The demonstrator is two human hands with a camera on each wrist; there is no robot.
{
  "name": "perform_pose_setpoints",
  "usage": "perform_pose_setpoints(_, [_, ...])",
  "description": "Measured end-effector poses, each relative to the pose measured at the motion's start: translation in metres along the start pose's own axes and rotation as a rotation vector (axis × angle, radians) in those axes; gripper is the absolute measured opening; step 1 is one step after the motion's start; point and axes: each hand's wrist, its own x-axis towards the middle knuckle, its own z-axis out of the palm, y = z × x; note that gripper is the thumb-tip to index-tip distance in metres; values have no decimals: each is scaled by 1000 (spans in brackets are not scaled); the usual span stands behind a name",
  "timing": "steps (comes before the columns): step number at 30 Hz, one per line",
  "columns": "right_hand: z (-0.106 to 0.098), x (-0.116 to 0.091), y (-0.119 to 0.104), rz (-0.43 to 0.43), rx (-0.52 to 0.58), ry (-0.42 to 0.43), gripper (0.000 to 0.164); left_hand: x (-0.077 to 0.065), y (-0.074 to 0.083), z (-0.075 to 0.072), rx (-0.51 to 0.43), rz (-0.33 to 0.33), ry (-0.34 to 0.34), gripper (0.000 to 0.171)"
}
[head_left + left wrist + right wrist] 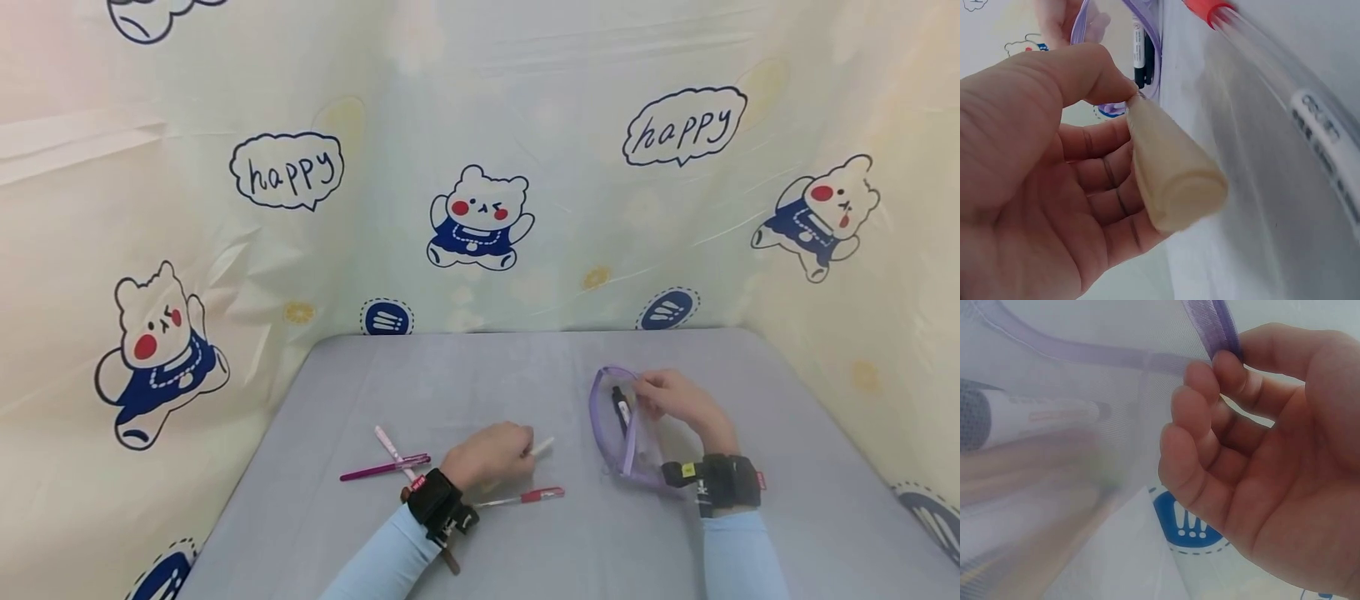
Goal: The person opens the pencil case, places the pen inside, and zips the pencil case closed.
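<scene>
My left hand (489,454) pinches a cream-coloured pen (1179,172) between thumb and fingers, its blunt end facing the left wrist camera. The pen's pale other end pokes out past the fingers in the head view. On the right, my right hand (681,403) grips the purple edge (1222,334) of a see-through mesh pencil pouch (597,421) by thumb and fingertips. Inside the pouch lies a black and white marker (622,407). Through the mesh, the right wrist view shows more long, blurred items beside the marker.
A clear pen with a red cap (542,495) lies just below the left hand. Further left, a dark pink pen (384,468) crosses a pale pink one (387,442). A brown stick-like item (451,561) lies partly under the left wrist. A printed cloth hangs behind the grey table (450,367).
</scene>
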Motion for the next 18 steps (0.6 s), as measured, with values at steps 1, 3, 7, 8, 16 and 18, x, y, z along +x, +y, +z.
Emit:
perform_pose_setpoints(1, [1, 0, 1, 4, 0, -1, 29, 1, 0, 1, -10, -5, -2, 7])
perform_pose_setpoints(3, [2, 1, 2, 20, 3, 3, 28, 3, -2, 3, -31, -11, -1, 8])
perform_pose_setpoints(7, [4, 2, 2, 37, 2, 6, 28, 8, -6, 7, -147, -23, -8, 8])
perform_pose_setpoints(8, [4, 2, 2, 37, 3, 4, 28, 10, -7, 7, -169, -17, -1, 8])
perform_pose_setpoints(16, [2, 4, 4, 31, 12, 4, 31, 29, -7, 0, -264, 2, 103, 12])
perform_pose_setpoints(18, [3, 4, 4, 41, 12, 3, 30, 33, -5, 0, -278, -1, 121, 13])
